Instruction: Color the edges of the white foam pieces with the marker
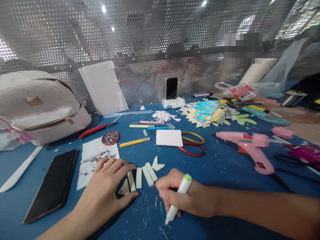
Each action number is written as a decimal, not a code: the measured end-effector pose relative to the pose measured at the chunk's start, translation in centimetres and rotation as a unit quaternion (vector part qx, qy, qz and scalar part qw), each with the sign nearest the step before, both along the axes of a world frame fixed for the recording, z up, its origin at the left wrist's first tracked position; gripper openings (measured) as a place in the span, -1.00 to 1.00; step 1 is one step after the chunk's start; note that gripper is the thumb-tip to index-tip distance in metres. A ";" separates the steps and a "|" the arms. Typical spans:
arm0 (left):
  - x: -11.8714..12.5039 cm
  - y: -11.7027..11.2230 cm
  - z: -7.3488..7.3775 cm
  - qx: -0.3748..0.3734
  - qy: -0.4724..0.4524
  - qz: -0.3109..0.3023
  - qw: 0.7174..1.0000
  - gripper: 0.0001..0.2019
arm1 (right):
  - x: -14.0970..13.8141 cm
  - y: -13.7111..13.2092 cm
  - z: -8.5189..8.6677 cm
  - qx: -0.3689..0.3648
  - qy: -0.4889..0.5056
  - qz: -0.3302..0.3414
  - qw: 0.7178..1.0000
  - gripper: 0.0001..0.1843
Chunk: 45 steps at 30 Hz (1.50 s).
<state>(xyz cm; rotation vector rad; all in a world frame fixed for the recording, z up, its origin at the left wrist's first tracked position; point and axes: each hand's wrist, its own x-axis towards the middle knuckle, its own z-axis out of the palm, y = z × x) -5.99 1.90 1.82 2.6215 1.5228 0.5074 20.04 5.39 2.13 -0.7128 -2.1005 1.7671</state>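
Right hand (190, 200) pinching the marker (184, 186), green nib down, to the near right of the pale strips (147, 176)! Left hand (108, 180), thumb and fingers spread, arches around the leftmost strips; phone (52, 188) to their left, glue gun (255, 151) well right.

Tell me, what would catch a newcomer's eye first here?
Probably the pink glue gun, lying at the right of the blue table, and the colourful heap of scraps behind it to the left. In front, the right hand grips a white marker, while the left hand curves around pale pieces.
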 end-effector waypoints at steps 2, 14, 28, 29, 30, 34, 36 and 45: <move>0.2 -0.1 -0.1 -0.002 0.003 0.004 1.000 -0.56 | 0.0 0.0 0.0 0.004 -0.002 -0.002 1.000 -0.53; 1.8 -0.3 -0.1 -0.004 -0.015 0.018 1.000 -0.70 | 0.0 -0.1 0.1 0.010 -0.004 -0.004 1.000 -0.55; -1.1 -1.1 -1.6 -0.018 -0.031 0.041 0.999 -0.47 | 0.0 0.0 0.0 -0.004 0.008 0.000 1.000 -0.55; -1.4 -1.1 -1.7 -0.020 -0.031 0.042 0.998 -0.48 | 0.1 0.1 0.0 -0.002 0.014 0.004 1.000 -0.54; -1.6 -1.1 -1.7 -0.026 -0.029 0.040 0.998 -0.50 | 0.1 0.1 -0.1 0.002 0.018 0.008 1.000 -0.54; -2.0 -0.7 -1.8 -0.036 -0.026 0.033 0.998 -0.55 | 0.2 0.3 -0.4 0.006 0.025 0.015 1.000 -0.48; -2.0 -0.7 -1.8 -0.038 -0.027 0.035 0.998 -0.58 | 0.2 0.4 -0.5 -0.001 0.024 0.014 1.000 -0.46; -2.1 -0.6 -1.3 -0.041 -0.014 0.039 0.998 -0.74 | 0.3 0.4 0.1 -0.010 -0.022 0.013 1.000 -0.47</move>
